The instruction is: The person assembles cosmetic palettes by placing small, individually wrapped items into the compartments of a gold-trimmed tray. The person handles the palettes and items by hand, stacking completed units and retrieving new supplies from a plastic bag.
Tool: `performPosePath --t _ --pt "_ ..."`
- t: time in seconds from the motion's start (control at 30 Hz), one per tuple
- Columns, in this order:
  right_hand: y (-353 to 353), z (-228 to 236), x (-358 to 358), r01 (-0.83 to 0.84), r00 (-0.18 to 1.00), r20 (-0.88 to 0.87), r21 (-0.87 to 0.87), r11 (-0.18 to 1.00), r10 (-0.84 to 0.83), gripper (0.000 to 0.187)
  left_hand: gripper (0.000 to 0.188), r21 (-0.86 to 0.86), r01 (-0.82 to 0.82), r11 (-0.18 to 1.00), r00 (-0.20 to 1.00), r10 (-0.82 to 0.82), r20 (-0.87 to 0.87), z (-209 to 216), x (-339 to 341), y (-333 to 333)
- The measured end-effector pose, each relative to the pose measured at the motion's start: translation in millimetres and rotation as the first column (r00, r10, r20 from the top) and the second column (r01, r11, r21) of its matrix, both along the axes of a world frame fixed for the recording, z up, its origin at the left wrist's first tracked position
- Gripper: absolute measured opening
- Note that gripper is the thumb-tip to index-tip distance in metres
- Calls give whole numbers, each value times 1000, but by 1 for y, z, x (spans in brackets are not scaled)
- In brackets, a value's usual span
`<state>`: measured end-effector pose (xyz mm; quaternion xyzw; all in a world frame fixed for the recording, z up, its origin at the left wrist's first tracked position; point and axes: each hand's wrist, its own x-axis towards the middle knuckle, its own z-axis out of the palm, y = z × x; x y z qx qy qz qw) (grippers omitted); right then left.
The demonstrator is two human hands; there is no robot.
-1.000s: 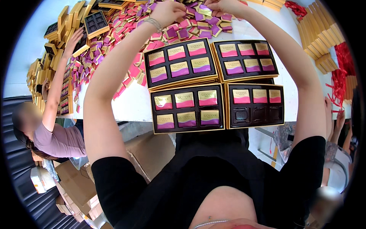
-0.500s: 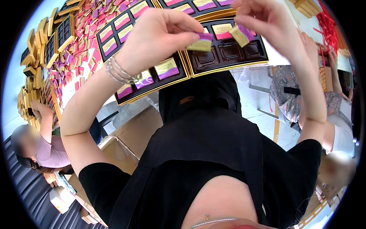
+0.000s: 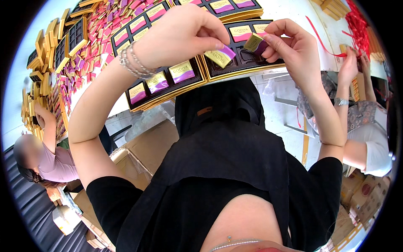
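My left hand (image 3: 189, 35) pinches a gold-and-purple wrapped chocolate square (image 3: 220, 57) at its corner, tilted over the near-left compartment of a dark chocolate box tray (image 3: 228, 72). In my right hand (image 3: 294, 48) is another gold-and-purple chocolate square (image 3: 255, 43), tilted between thumb and fingers above the same tray. Gold-and-pink chocolates (image 3: 241, 33) sit in the tray's far row; its near row shows bare compartments, partly hidden by my hands. Left of this tray, under my left wrist, lies a second box (image 3: 168, 87) holding wrapped chocolates, partly covered by my arm.
A big heap of loose wrapped chocolates (image 3: 90, 54) spreads across the table at the far left, beside stacked gold boxes (image 3: 40, 90). Another filled box (image 3: 222, 6) lies beyond. Red ribbon (image 3: 357, 25) hangs at the far right. People work on both sides; cardboard boxes (image 3: 153, 143) stand below.
My right hand has come down and nearer with its chocolate. The chocolate in my left hand has turned and tilted. At the right, another person's hands have shifted, with red ribbon now stretched out.
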<state>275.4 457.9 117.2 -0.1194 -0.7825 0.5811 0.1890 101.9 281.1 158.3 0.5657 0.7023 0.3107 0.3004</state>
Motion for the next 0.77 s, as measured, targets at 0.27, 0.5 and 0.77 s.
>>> performPosePath --t 0.27,0.5,0.77 --pt "-3 -5 -1 28 999 36 -11 1000 -27 9 41 18 -190 982 879 161 449 1 4 -8" --pt "0 9 -2 83 989 29 707 702 -146 11 21 -22 -347 938 672 265 692 -8 12 -6" --pt "-7 23 -17 -96 995 0 189 977 98 26 15 -26 -383 923 537 245 807 -4 15 -13"
